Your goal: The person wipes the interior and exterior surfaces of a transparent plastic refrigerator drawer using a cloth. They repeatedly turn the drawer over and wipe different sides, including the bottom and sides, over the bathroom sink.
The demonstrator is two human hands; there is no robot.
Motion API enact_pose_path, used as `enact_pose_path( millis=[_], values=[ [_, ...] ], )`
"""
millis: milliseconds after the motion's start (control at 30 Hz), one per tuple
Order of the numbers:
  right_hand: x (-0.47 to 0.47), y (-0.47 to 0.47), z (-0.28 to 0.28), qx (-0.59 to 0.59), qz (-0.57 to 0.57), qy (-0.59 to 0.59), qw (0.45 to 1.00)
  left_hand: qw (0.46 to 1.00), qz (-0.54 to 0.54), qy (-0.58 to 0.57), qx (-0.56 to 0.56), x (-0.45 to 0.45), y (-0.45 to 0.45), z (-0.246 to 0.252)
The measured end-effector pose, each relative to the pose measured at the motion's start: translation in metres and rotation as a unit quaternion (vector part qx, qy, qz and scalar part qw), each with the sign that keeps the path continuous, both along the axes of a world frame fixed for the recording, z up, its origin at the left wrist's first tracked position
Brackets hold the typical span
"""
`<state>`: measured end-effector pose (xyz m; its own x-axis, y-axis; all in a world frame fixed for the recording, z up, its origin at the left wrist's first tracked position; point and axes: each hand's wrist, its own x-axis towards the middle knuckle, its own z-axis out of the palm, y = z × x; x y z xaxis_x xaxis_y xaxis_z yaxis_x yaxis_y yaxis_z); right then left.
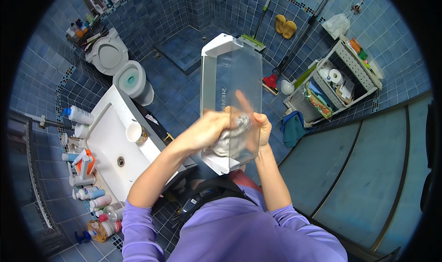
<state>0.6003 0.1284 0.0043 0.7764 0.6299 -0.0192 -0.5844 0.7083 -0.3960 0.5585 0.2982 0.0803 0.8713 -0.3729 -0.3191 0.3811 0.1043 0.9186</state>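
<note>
A clear plastic refrigerator drawer bin [238,72] with white end pieces and a maker's name, Siemens, on its front is held up before me, long side upright in the picture. My right hand [263,127] grips its right edge near the lower end. My left hand [214,128], blurred by motion, reaches in from the left side and holds a crumpled grey-white cloth [229,141] against the lower part of the bin. Part of the fingers shows blurred through the clear plastic.
To the left is a white sink [107,137] with a paper cup [136,132] on its rim and several bottles [80,115] behind. An open toilet [130,78] stands beyond. At right are a shelf rack [357,60], a red-headed squeegee [271,82], a green broom [252,41] and glass doors [359,172].
</note>
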Motion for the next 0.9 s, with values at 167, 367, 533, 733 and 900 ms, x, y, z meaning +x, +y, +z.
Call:
enact_pose_path(
  millis=[167,367,533,733,900],
  values=[
    [0.005,0.004,-0.015,0.1,0.068,-0.072,0.99,0.858,0.25,-0.399,0.206,0.045,-0.009,0.023],
    [-0.007,0.01,-0.014,0.064,0.019,0.036,0.997,0.61,0.154,-0.527,0.572,0.046,-0.031,-0.014],
    [-0.013,0.012,-0.019,0.04,0.051,-0.045,0.997,0.671,0.213,-0.498,0.507,0.057,-0.028,-0.013],
    [-0.012,0.009,-0.008,-0.047,0.021,-0.117,0.992,0.707,0.253,-0.519,0.408,0.061,-0.024,-0.006],
    [-0.007,0.001,0.01,-0.056,-0.065,-0.04,0.995,0.799,0.05,-0.496,0.337,0.023,-0.017,-0.013]
  ],
)
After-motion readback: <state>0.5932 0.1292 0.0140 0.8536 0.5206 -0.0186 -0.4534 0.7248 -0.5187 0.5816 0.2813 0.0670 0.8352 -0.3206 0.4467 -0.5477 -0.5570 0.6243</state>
